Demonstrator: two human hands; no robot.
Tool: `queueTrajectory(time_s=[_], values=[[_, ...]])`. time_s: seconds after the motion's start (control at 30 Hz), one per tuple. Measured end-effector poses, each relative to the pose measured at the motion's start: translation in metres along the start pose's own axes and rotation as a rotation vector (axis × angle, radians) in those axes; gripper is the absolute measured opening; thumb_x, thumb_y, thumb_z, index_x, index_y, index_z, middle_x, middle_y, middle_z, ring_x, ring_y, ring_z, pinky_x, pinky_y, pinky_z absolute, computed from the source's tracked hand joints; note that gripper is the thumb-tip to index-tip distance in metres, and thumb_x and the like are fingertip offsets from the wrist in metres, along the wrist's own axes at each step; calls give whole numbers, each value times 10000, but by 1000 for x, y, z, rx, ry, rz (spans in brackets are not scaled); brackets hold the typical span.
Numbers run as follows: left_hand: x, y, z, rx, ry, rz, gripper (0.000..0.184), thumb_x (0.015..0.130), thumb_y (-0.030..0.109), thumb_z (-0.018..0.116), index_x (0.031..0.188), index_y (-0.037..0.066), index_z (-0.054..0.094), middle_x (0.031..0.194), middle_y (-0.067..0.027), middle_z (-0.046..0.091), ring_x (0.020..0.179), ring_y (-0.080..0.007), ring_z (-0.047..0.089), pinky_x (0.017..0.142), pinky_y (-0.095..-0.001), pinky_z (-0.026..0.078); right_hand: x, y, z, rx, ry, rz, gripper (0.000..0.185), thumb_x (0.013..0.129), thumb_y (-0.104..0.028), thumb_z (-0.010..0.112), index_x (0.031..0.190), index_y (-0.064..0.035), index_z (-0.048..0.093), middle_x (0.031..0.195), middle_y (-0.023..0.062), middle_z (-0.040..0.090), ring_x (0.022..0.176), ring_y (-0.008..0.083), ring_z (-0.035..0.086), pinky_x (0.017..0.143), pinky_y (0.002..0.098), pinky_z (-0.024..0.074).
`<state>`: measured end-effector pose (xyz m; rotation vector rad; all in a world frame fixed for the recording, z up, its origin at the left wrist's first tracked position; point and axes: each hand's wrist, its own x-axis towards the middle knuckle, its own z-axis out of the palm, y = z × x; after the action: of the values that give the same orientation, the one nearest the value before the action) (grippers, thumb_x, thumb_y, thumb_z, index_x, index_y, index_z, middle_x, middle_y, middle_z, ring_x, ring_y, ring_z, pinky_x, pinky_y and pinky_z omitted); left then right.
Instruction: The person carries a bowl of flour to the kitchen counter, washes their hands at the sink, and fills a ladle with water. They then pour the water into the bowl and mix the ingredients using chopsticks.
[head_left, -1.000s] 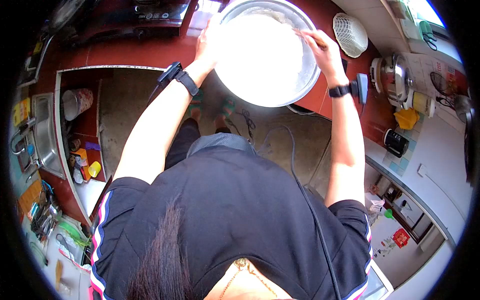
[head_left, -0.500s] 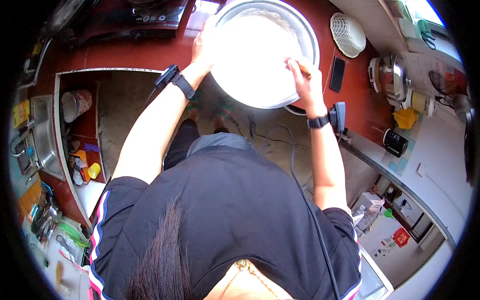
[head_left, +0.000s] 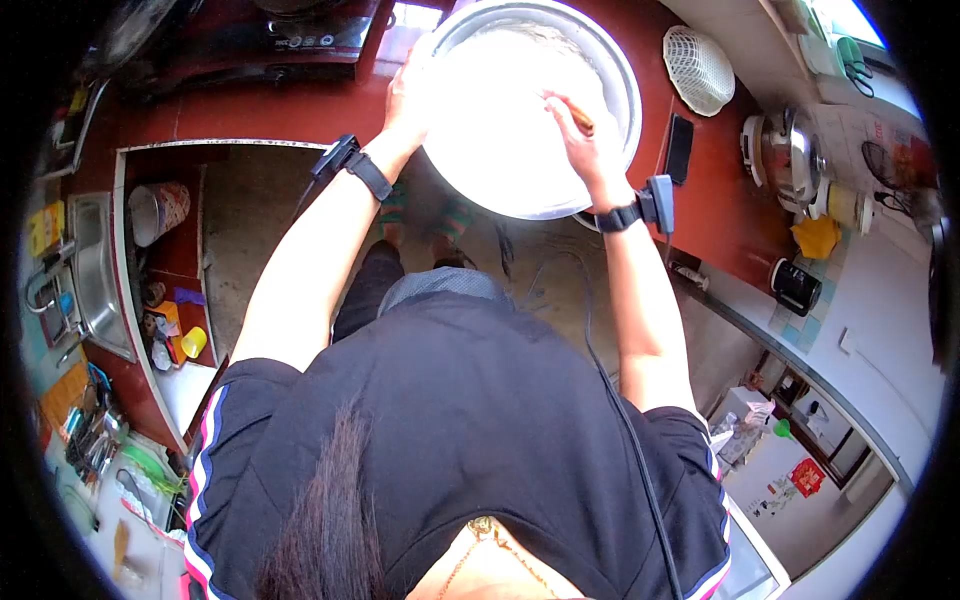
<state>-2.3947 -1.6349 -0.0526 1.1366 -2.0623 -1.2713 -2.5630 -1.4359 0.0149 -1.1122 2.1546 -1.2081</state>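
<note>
A large round metal basin [head_left: 628, 92] stands at the counter's edge at the top of the view, its inside washed out in glaring white. At its left rim is my left hand [head_left: 408, 100], closed on the edge, the fingertips partly lost in the glare. Over the basin's right part, my right hand [head_left: 584, 135] is wrapped round a brown, stick-like handle [head_left: 578, 115]. The handle's far end disappears in the bright white, so what it belongs to cannot be made out.
Right of the basin, a black phone [head_left: 679, 149] and a white mesh basket [head_left: 698, 70] lie on the red counter [head_left: 720, 215]. A metal cooker [head_left: 790, 155] stands farther right. The stove [head_left: 300, 45] is upper left, a sink [head_left: 98, 270] far left. A cable hangs over my body.
My right hand has moved left and inward from the basin's right rim, with the handle in it. The phone beside the basin has come into view. My left hand stays at the left rim.
</note>
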Motion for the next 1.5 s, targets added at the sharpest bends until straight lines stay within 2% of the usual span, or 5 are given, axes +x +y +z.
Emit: queueTrajectory(time_s=[0.3,0.53,0.63,0.93,1.5], values=[[3,-3,5,-37,23,23,497,974,295,532,1447,169,444,1194,-232,665,1093,-419,645,920,-477,514,16,-3,-37,95,193,-2,195,996,-103,627,1148,-15,712,1043,42,726,933,119,668,849,251,528],[1,1,1,15,-6,-3,500,967,283,548,1439,157,444,1170,-243,667,1081,-426,647,908,-483,518,5,-17,-7,-101,-118,-66,247,993,-170,645,1198,-50,712,1045,54,740,947,125,679,858,273,527],[2,7,0,7,-19,-56,502,964,272,553,1439,151,440,1159,-249,666,1071,-423,650,905,-488,518,0,-26,-46,22,-143,164,261,992,-160,641,1210,-31,703,1049,70,737,949,142,685,875,290,538],[1,1,0,3,-8,14,518,956,253,571,1443,152,429,1145,-241,665,1067,-416,649,899,-488,519,40,-19,2,-151,-77,-54,265,999,-245,647,1178,-63,718,1030,70,740,952,148,697,867,290,540],[-1,0,1,-7,14,63,477,955,240,557,1410,143,451,1127,-235,667,1038,-411,655,868,-491,523,80,16,-74,219,31,-50,232,1004,-162,630,1141,3,719,1043,78,740,914,163,714,867,271,561]])
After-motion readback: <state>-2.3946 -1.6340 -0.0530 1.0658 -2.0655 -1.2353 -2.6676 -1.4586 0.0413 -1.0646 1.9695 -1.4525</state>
